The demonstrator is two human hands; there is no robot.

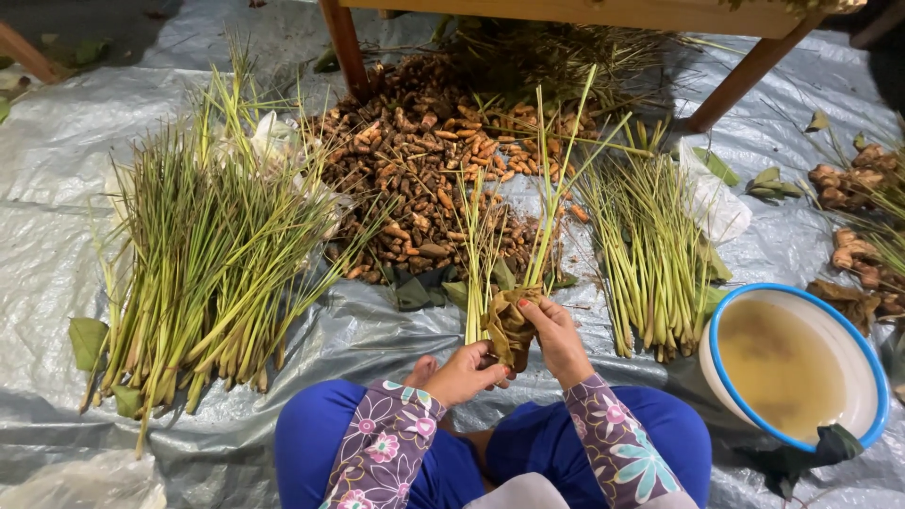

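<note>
The person sits on a grey plastic sheet (pixel 57 245) on the floor and holds a small bundle of long green stalks (pixel 485 254) upright in front of the knees. The base of this bundle is wrapped in a brownish-green wilted leaf (pixel 509 325). The left hand (pixel 462 372) closes around the lower part of the wrapped base, fingers curled firmly on it. The right hand (pixel 556 335) pinches the upper edge of the leaf between thumb and fingers, so both hands have a hold and neither is open.

To do this wrapping well, I judge that the left hand should keep the stalk ends level and pressed together, because some stalks already lean apart at the top. The right hand should pull the leaf tight around the base and lay each turn over the one before, without tearing it; the leaf looks soft and may split if it is pulled too sharply. Whether a string or tie is present, I cannot tell.

Around the person: a large loose pile of the same green stalks (pixel 203 254) lies to the left, a smaller pile of stalks (pixel 650 254) to the right, and a heap of orange-brown roots (pixel 424 160) behind the bundle, under a wooden desk (pixel 603 14). A white round basin with a blue rim (pixel 881 377), filled with cloudy yellowish water, stands near the right knee.
</note>
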